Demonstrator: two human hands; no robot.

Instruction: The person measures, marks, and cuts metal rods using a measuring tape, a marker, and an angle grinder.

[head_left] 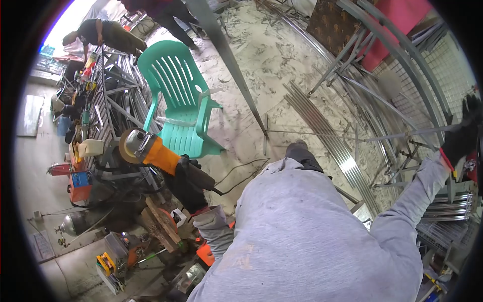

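Note:
In the head view, my left hand (pixel 186 187), in a black glove, is wrapped round the body of an orange angle grinder (pixel 162 155). The grinder's round disc and guard point up and to the left, beside the front of a green plastic chair (pixel 173 100). My right hand (pixel 465 128), also black-gloved, reaches out to the far right with its fingers stretched upward. A thin metal bar (pixel 402 135) runs toward that hand and overlaps it near the wrist. Curved metal tubes (pixel 427 75) stand close by it.
Several long metal tubes (pixel 332 146) lie on the dusty floor ahead. An upright metal post (pixel 229 55) slants across the view. Tools and metal frames crowd the left, with a gas cylinder (pixel 80 221) below. A bent-over person (pixel 100 35) is at the upper left, another person (pixel 163 15) beside.

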